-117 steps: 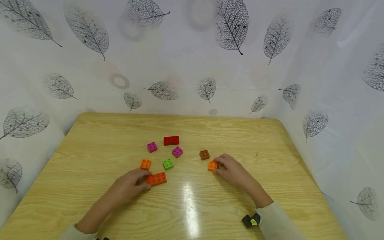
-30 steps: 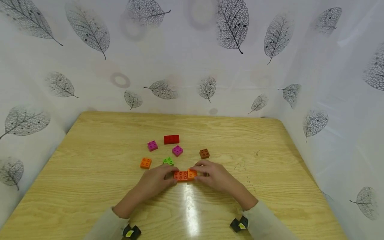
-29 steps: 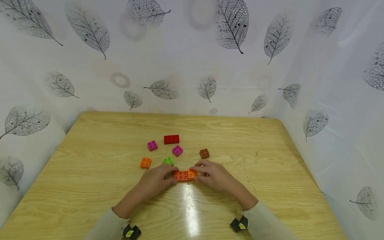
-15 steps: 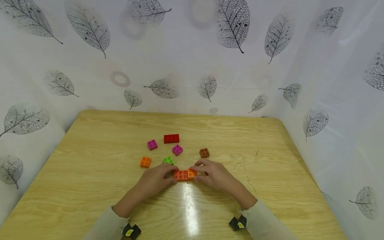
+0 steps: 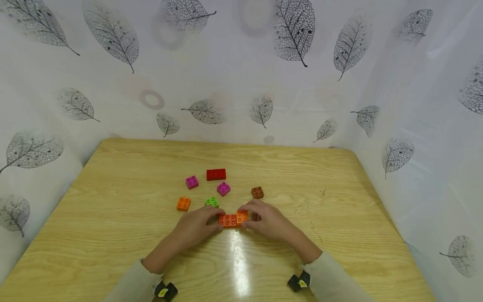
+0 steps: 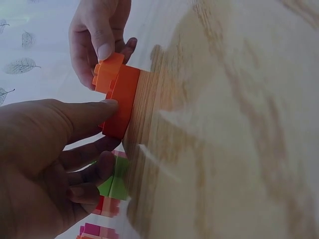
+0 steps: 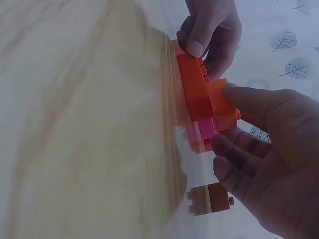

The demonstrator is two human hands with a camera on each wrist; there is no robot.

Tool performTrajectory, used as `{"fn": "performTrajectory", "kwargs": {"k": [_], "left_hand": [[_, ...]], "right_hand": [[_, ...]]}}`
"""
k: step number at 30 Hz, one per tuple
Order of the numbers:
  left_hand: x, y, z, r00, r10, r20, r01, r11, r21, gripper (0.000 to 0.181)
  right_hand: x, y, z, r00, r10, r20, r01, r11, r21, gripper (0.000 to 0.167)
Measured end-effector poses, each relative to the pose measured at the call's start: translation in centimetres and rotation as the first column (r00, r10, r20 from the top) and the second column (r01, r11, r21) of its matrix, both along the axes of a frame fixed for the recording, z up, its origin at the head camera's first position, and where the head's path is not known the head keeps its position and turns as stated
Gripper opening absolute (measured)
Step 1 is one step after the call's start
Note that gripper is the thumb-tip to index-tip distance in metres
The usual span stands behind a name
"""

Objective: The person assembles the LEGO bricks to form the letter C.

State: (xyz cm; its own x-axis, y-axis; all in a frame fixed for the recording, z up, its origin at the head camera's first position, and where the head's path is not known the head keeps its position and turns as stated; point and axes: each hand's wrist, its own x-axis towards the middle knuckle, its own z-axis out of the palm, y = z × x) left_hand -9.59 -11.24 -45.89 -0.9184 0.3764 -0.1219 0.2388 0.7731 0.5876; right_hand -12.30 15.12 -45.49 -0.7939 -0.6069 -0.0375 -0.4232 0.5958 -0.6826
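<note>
In the middle of the table, my left hand (image 5: 194, 226) pinches the left end of a long orange-red toy building brick (image 5: 227, 221) between thumb and fingers. A small square orange brick (image 5: 242, 217) sits on top of that brick's right end, studs up. My right hand (image 5: 272, 221) pinches the small brick, its thumb on the near side and fingers on the far side. Both wrist views show the small orange brick (image 6: 108, 72) stacked on the long brick (image 7: 194, 87), which rests on the table; whether it is fully pressed down I cannot tell.
Behind the hands lie a green brick (image 5: 211, 202), two magenta bricks (image 5: 223, 188), a dark red long brick (image 5: 216, 174) and a loose orange brick (image 5: 183, 204). A brown brick (image 5: 258, 192) lies beyond my right hand. A leaf-patterned curtain (image 5: 234, 75) borders the wooden table (image 5: 151, 167).
Since the oldest frame, my left hand has brought the long brick right, and my right hand has moved the small orange brick left onto it. Over the last second, only my right fingers shift slightly.
</note>
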Motion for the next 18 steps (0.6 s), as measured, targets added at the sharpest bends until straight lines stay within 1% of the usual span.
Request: {"fn": "performTrajectory", "kwargs": {"k": [9,14,18], "left_hand": [[0.06,0.03,0.00,1.000,-0.011,-0.013,0.011,1.000,-0.008,0.038],[0.10,0.02,0.22,1.000,-0.009,-0.010,0.009,1.000,-0.008,0.038],[-0.09,-0.10,0.77,1.000,0.005,-0.011,-0.005,1.000,-0.002,0.038]], "right_hand": [[0.19,-0.05,-0.12,0.999,-0.019,0.027,0.019,1.000,-0.005,0.036],[0.12,-0.04,-0.01,1.000,-0.008,-0.007,0.008,1.000,-0.020,0.035],[0.10,-0.03,0.07,1.000,0.002,-0.022,-0.002,1.000,-0.025,0.035]]}}
